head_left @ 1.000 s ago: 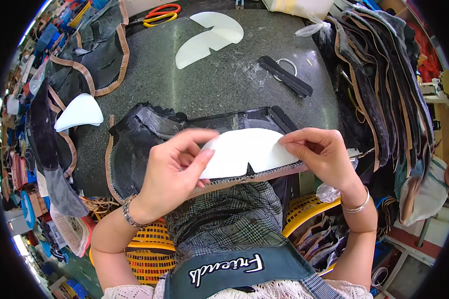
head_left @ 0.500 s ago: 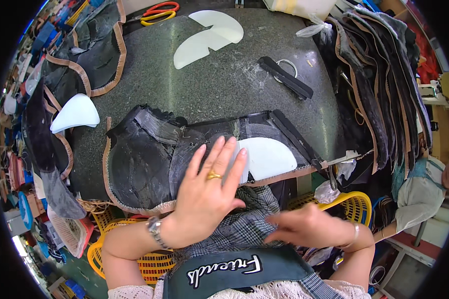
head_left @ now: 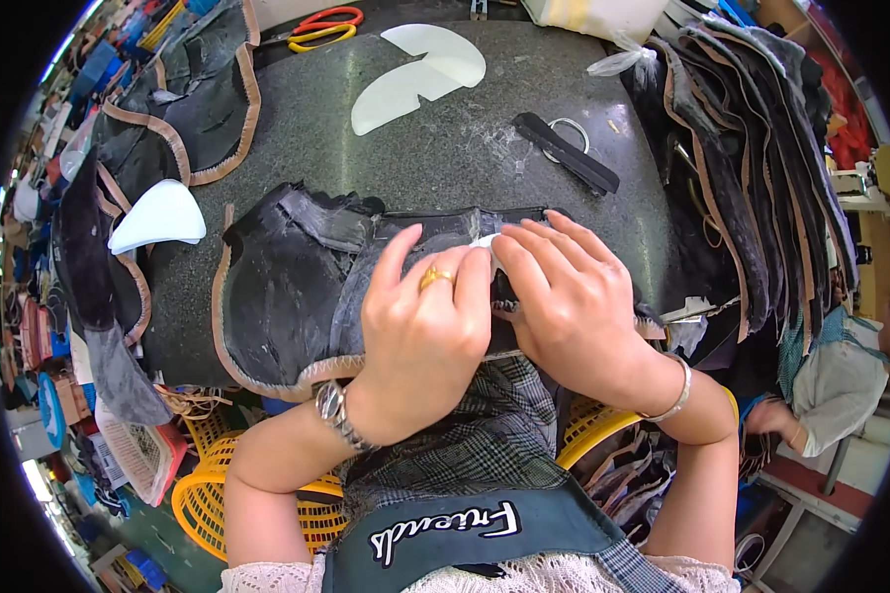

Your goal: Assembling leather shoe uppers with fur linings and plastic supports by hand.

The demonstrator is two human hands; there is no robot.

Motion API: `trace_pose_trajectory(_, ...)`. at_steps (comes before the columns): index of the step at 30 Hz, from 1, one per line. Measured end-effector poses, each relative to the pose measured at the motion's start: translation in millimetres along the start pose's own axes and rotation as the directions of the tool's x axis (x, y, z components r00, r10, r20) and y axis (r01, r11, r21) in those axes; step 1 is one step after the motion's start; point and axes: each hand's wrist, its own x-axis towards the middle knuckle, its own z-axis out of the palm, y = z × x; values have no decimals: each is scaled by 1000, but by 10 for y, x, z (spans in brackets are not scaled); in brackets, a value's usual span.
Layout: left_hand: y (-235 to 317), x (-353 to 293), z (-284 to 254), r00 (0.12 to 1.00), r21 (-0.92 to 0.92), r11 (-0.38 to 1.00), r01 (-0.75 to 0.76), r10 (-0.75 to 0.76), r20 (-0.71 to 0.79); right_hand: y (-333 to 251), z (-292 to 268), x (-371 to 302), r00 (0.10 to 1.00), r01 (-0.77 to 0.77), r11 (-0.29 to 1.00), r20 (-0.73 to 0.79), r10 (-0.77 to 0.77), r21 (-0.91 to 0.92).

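In the head view, the right hand (head_left: 571,296) has moved up from the lower right, where it was over the plaid apron (head_left: 405,469), to the centre of the frame, close beside the left hand (head_left: 427,321); the white half-moon piece (head_left: 484,240), largely bare half a second ago, is now almost wholly covered. It lies at the centre on the black stitched upper (head_left: 282,287), only a sliver showing between the fingertips of the two hands. Both hands are palm down over it, the right with fingers long and close together, the left with fingers bent and the little finger set apart, a gold ring (head_left: 437,277) on one of them. The thumbs are hidden, so I cannot tell whether either grip pinches the piece.

The upper rests on the dark speckled table (head_left: 297,133), its beige edging along the near side. At the top centre lie two notched white pieces (head_left: 420,77), overlapping. Scissors (head_left: 321,32) with red and yellow handles lie at the upper left; a folded white piece (head_left: 158,217) is at the left. At the upper right a black strip (head_left: 574,158) lies across a metal ring (head_left: 585,138).
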Motion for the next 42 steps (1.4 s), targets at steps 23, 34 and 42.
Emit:
trace_pose_trajectory(23, -894, -473, -825, 994, -366, 930, -16, 53, 91, 323, -599, 607, 618, 217, 973, 759, -204, 84)
trace_pose_trajectory(34, -2379, -1158, -1015, 249, -891, 97, 445, -968, 19, -1206, 1459, 2520, 925, 281, 901, 155, -345, 331)
trace_pose_trajectory(42, -2458, -1224, -1233, 411, -911, 196, 363, -911, -32, -1385, 1476, 2822, 889, -199, 615, 404, -214, 763)
